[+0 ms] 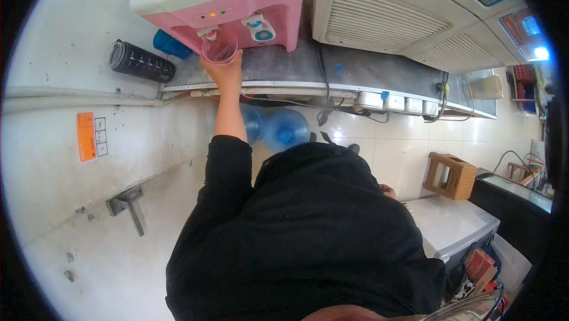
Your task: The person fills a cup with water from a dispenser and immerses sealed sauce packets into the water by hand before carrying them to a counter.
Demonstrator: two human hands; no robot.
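My left hand point(224, 75) is closed around a pink see-through cup point(219, 48), holding it beneath the red-marked tap point(210, 34) of a pink and white water dispenser point(237, 10). Little lights glow on the dispenser's front. A second tap with a blue mark point(256, 23) sits to the right of the cup. Only a small part of my right hand point(388, 191) shows, low beside my body; its fingers are mostly hidden behind the black clothing. To the left of the dispenser are a black tumbler point(141, 61) with a clear lid and a blue cup point(170, 43).
A grey counter point(284, 66) runs along the front, with power sockets point(394, 103) and cables at its edge. Large blue water bottles point(285, 130) stand on the floor below. Beige vented machines point(385, 18) fill the right side. A brown stool point(450, 176) stands behind at right.
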